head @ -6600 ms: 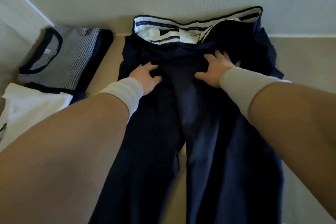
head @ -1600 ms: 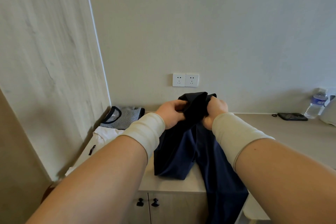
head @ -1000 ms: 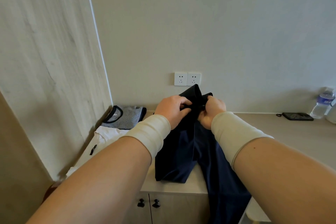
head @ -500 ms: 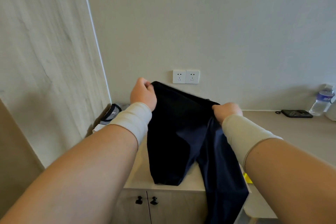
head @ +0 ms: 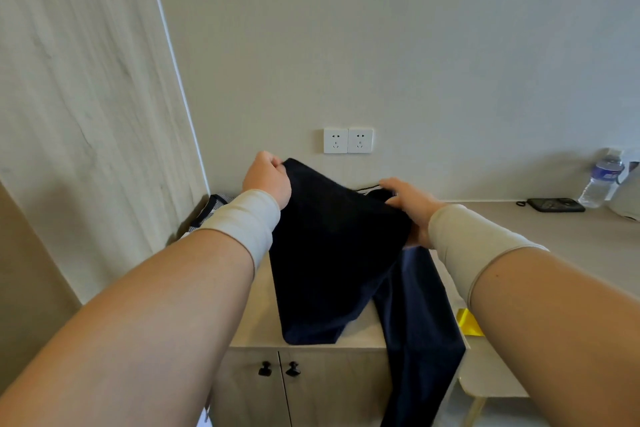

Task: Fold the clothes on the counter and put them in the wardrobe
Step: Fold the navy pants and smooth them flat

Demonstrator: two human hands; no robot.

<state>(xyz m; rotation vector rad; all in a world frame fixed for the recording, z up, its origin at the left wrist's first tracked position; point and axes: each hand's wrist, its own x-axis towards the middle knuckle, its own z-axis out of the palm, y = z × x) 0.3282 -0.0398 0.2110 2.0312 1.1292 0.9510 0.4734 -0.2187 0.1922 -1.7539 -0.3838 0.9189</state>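
Stretching the trousers taut for folding: left hand pinches one corner, right hand grips the other, above the surface.

Both arms outstretched, left hand in clenched grip, right hand flatter, fingers extended.

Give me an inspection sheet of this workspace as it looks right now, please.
Surface: pale counter over a cabinet with two black knobs.
Job's things: navy trousers held up, one leg hanging past the counter edge; striped top folded in the corner, mostly hidden.
Clutter: water bottle, dark case, yellow item.
Hands: left hand grips the trousers' end; right hand holds the other end.
Cables: short cord beside the case.
Surroundings: twin wall sockets, wood-grain panel, stool.
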